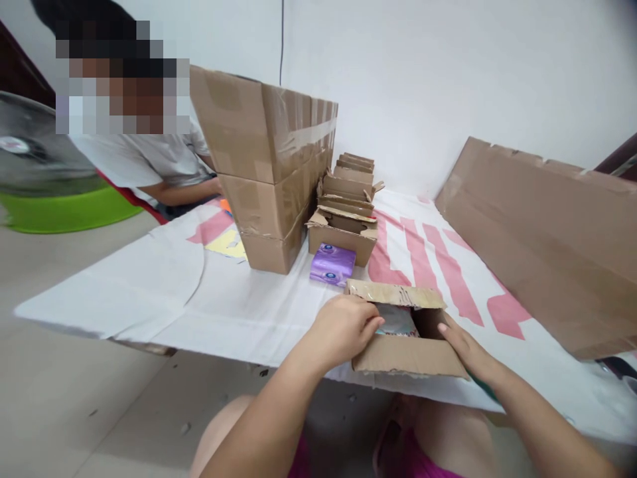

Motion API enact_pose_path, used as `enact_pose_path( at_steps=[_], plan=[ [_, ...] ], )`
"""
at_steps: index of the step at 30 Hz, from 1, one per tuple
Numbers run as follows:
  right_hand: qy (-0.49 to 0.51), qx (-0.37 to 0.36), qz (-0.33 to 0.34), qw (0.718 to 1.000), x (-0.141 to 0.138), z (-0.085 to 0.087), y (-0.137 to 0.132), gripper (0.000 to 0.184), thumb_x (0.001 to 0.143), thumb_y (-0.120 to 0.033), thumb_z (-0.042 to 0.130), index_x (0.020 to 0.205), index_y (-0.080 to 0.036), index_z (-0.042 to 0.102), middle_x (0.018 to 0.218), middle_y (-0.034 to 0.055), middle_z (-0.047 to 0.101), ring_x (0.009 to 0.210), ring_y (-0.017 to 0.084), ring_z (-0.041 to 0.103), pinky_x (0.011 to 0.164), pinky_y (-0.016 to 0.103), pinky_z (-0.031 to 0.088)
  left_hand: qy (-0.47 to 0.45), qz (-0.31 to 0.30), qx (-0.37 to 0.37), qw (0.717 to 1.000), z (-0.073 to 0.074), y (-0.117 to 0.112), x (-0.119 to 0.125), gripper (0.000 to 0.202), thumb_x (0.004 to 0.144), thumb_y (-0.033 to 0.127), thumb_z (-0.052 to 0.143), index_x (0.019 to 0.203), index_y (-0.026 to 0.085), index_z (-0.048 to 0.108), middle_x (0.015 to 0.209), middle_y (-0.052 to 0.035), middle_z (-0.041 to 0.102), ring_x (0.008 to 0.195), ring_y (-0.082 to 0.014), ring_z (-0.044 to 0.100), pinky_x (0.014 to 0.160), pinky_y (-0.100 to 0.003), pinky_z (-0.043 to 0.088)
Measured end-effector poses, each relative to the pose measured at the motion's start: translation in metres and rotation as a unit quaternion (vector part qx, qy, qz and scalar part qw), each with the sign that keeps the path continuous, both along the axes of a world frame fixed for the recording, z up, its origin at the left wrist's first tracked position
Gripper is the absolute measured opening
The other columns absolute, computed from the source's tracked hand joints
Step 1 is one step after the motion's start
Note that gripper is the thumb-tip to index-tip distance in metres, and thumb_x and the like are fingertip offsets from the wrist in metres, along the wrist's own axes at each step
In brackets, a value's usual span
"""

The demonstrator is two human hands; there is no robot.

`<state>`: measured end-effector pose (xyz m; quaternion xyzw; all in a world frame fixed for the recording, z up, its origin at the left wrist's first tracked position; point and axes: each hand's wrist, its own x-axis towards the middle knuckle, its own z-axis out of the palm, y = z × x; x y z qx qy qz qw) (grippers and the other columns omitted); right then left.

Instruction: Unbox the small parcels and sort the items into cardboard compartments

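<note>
In front of me an open cardboard box (408, 355) sits at the table's near edge, its far flap raised. Inside lies a pale bluish packet (395, 320) with a patterned edge, filling mainly the left part. My left hand (346, 325) is closed over the box's left wall, fingers curled at the opening. At the right wall, my right hand (465, 345) grips the box, thumb on the rim. A bit of something green (485, 390) shows beneath my right hand. Just beyond the box rests a purple tissue pack (333, 264).
Taped cartons (271, 179) are stacked on the left of the table (149, 299). Several open boxes (343, 239) stand in a row behind the tissue pack. A large cardboard sheet (542, 245) leans at right. Another person (144, 146) sits across at left, near a fan (30, 153).
</note>
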<state>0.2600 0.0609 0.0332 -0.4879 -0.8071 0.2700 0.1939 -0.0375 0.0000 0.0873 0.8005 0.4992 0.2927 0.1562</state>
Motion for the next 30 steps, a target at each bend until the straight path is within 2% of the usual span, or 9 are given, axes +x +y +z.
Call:
enact_pose_path(
  at_steps=[4,7,9,13,18,21,24,27,30],
  plan=[
    [0.108,-0.035,-0.02,0.993,-0.003,-0.014,-0.002,0.057,0.095,-0.049,0.034,0.146,-0.023,0.033,0.149,0.009,0.04,0.138,0.026,0.034,0.111,0.05,0.032,0.042,-0.007,0.011,0.999,-0.003,0.0,0.006,0.026,0.091,0.032,0.05,0.079,0.021,0.07,0.086,-0.0044,0.071,0.092,-0.0224,0.064,0.106,-0.049,0.029],
    [0.143,-0.042,-0.046,0.988,-0.003,-0.02,-0.002,0.059,0.093,-0.052,0.035,0.146,-0.024,0.035,0.15,0.0078,0.039,0.139,0.028,0.032,0.113,0.051,0.029,0.046,0.024,0.013,0.999,-0.011,0.004,0.007,0.028,0.086,0.045,0.057,0.085,0.021,0.071,0.11,-0.008,0.067,0.116,-0.0294,0.054,0.114,-0.058,0.011],
    [0.159,-0.044,-0.057,0.985,-0.004,-0.022,-0.003,0.06,0.092,-0.054,0.035,0.145,-0.025,0.037,0.15,0.0052,0.038,0.14,0.027,0.029,0.116,0.047,0.026,0.052,0.034,0.011,0.998,-0.015,0.009,0.006,0.033,0.081,0.052,0.06,0.087,0.02,0.07,0.124,-0.0103,0.06,0.125,-0.0325,0.046,0.114,-0.06,0.008],
    [0.188,-0.048,-0.072,0.978,-0.009,-0.024,-0.006,0.063,0.091,-0.056,0.036,0.146,-0.025,0.035,0.152,0.0027,0.035,0.142,0.027,0.025,0.118,0.046,0.02,0.041,0.029,0.02,0.999,-0.016,0.015,0.001,0.039,0.072,0.054,0.069,0.09,0.019,0.063,0.137,-0.0132,0.05,0.13,-0.0331,0.041,0.112,-0.057,0.02],
    [0.156,-0.047,-0.077,0.984,-0.006,-0.026,-0.003,0.062,0.09,-0.057,0.035,0.142,-0.024,0.04,0.148,0.0056,0.042,0.139,0.026,0.034,0.116,0.046,0.025,-0.022,0.054,0.032,0.998,-0.011,0.017,-0.018,0.026,0.072,0.027,0.069,0.092,0.019,0.055,0.132,-0.0138,0.053,0.128,-0.0296,0.045,0.104,-0.046,0.038],
    [0.055,-0.004,-0.088,0.995,0.002,-0.015,0.004,0.059,0.09,-0.057,0.036,0.136,-0.021,0.047,0.14,0.0107,0.05,0.131,0.028,0.044,0.111,0.049,0.034,-0.042,0.057,0.015,0.997,-0.01,0.016,-0.033,0.027,0.073,0.021,0.065,0.098,0.019,0.055,0.114,-0.0084,0.062,0.108,-0.0257,0.058,0.093,-0.041,0.046],
    [-0.051,0.157,-0.105,0.981,0.004,0.009,0.009,0.06,0.084,-0.056,0.05,0.13,-0.019,0.051,0.137,0.0142,0.05,0.127,0.032,0.047,0.105,0.052,0.038,-0.048,0.06,0.0,0.997,-0.005,0.011,-0.044,0.028,0.076,0.025,0.064,0.102,0.019,0.057,0.105,-0.0054,0.064,0.097,-0.0236,0.061,0.086,-0.038,0.048],
    [-0.091,0.286,-0.055,0.952,-0.007,0.037,0.005,0.047,0.083,-0.049,0.056,0.12,-0.022,0.057,0.128,0.0112,0.057,0.121,0.03,0.051,0.102,0.049,0.041,-0.044,0.037,0.009,0.998,-0.002,0.007,-0.048,0.014,0.077,0.015,0.058,0.089,0.02,0.065,0.095,-0.0036,0.064,0.092,-0.0197,0.059,0.084,-0.033,0.048],
    [-0.108,0.237,0.04,0.965,-0.032,0.06,-0.003,0.032,0.09,-0.045,0.048,0.11,-0.025,0.062,0.114,0.0069,0.066,0.11,0.025,0.058,0.096,0.042,0.047,-0.01,0.044,0.015,0.999,-0.006,0.009,-0.042,0.026,0.075,0.005,0.051,0.081,0.02,0.071,0.09,-0.0049,0.059,0.09,-0.0192,0.056,0.083,-0.032,0.047]
  ],
)
